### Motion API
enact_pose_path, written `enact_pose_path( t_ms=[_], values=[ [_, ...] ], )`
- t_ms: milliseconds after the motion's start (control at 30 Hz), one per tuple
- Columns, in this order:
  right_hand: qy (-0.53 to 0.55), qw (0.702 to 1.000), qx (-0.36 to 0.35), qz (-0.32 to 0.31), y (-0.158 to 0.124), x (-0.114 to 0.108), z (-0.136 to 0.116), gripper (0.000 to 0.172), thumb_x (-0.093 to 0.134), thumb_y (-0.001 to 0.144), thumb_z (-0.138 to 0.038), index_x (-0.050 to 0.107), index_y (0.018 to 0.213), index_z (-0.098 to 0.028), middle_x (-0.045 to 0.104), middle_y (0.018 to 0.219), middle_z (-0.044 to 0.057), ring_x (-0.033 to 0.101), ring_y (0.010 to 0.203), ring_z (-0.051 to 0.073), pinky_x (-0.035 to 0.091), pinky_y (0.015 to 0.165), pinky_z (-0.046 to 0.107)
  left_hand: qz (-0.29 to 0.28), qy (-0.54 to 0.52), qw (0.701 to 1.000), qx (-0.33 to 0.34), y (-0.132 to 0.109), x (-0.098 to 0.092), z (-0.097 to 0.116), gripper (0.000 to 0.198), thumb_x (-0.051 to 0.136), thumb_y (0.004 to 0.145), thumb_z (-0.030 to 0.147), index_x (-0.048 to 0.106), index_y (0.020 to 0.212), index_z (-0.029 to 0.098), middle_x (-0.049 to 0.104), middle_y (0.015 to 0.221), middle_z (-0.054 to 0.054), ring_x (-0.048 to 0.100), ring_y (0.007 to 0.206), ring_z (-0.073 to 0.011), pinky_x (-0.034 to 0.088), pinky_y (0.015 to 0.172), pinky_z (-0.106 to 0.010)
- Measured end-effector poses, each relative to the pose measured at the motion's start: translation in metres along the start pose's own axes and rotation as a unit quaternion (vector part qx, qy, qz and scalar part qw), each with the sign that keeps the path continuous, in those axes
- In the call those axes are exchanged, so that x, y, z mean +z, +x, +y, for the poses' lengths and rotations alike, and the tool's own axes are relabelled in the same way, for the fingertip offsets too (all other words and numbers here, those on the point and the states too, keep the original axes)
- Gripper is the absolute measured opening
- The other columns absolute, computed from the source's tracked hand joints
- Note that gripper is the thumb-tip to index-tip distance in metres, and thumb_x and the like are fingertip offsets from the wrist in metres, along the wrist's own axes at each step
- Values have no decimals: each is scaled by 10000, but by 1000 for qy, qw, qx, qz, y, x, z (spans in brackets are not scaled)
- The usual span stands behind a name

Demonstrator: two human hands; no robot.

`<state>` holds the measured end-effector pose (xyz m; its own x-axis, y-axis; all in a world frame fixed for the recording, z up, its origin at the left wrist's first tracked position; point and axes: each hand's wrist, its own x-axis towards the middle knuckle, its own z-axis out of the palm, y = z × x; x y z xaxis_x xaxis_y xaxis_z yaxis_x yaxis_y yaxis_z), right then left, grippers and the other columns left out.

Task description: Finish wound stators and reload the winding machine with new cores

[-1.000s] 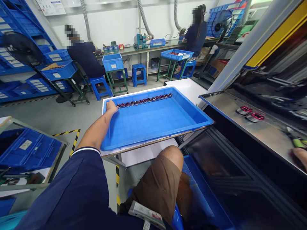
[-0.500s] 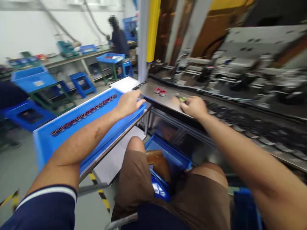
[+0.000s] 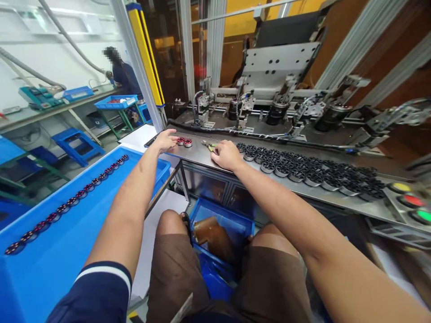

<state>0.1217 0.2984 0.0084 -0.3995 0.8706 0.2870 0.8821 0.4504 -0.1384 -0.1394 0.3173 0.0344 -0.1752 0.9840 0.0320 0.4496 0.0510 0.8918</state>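
Observation:
My left hand (image 3: 165,140) lies with fingers stretched out on the steel shelf (image 3: 202,154), its fingertips beside two small red-wound round parts (image 3: 184,141). My right hand (image 3: 227,154) rests curled on the shelf next to a yellow-green handled tool (image 3: 209,145); whether it grips the tool is hidden. To its right, several black round parts (image 3: 296,168) lie in rows along the shelf. A blue tray (image 3: 50,242) at my left holds a row of several red-wound parts (image 3: 67,206).
Behind the shelf stands a machine (image 3: 276,89) with fixtures and a black cable. Coloured push buttons (image 3: 412,202) sit at the shelf's right end. A blue bin (image 3: 232,224) lies between my knees. One person works at a far bench (image 3: 50,110) with blue stools and crates.
My view swung right from the blue tray to the machine shelf. My left hand left the tray's far corner and reached the two red parts; my right hand stayed by the tool.

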Motion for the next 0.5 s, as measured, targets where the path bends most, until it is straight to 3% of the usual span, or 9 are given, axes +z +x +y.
enact_pose_path(
  t_ms=[167,300,500],
  values=[
    [13,1000,-18,-1,1,0,1,366,483,948,-362,737,1046,-117,664,1192,167,562,1086,283,425,970,354,9,-21,1000,14,6,4,0,877,749,550,-59,511,1365,159,723,1082,-105,713,968,-221,544,926,-380],
    [6,1000,-19,-6,0,-2,0,376,474,950,-353,730,1077,-109,657,1218,169,562,1110,286,423,991,355,72,-56,995,27,2,9,1,777,775,517,-45,584,1251,127,708,964,-73,704,946,-226,529,953,-386],
    [36,999,-4,-12,1,-7,-1,393,506,929,-357,725,1128,-99,655,1259,168,565,1148,296,424,1021,359,193,-134,970,60,-40,-24,14,700,746,608,31,524,1255,180,688,994,-54,692,908,-161,557,891,-317]
  ],
)
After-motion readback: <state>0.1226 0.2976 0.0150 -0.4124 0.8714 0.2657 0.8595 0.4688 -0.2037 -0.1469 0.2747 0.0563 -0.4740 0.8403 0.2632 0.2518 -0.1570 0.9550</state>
